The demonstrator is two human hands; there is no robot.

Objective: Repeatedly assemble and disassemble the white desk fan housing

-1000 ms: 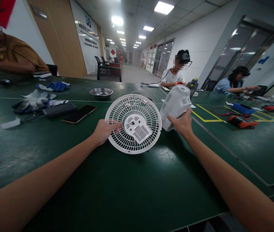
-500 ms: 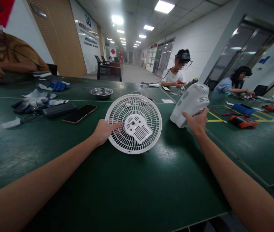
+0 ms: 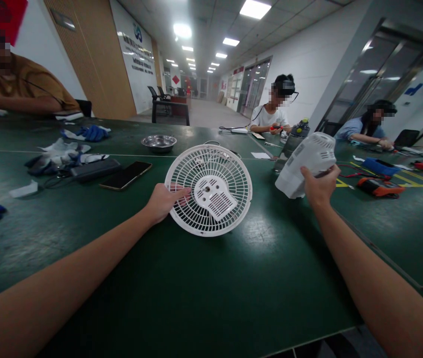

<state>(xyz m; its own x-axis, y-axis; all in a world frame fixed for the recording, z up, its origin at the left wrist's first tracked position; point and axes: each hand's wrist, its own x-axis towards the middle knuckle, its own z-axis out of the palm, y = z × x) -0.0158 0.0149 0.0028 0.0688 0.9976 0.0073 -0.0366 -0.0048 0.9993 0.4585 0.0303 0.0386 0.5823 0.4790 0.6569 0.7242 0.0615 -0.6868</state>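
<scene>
A round white fan grille (image 3: 209, 189) lies on the green table (image 3: 204, 283) in front of me. My left hand (image 3: 163, 201) grips its left rim, fingers closed on the bars. To the right, my right hand (image 3: 319, 186) holds a white vented fan housing (image 3: 304, 164) lifted above the table, clear of the grille.
A black phone (image 3: 125, 175), a dark flat case (image 3: 94, 169), gloves (image 3: 90, 133) and a steel bowl (image 3: 158, 142) lie at the left and back. Red and blue tools (image 3: 377, 187) lie at the right. Three other people sit at the far edges.
My right hand has carried the white housing away from the grille, rightward and upward. My left hand has stayed on the grille's rim.
</scene>
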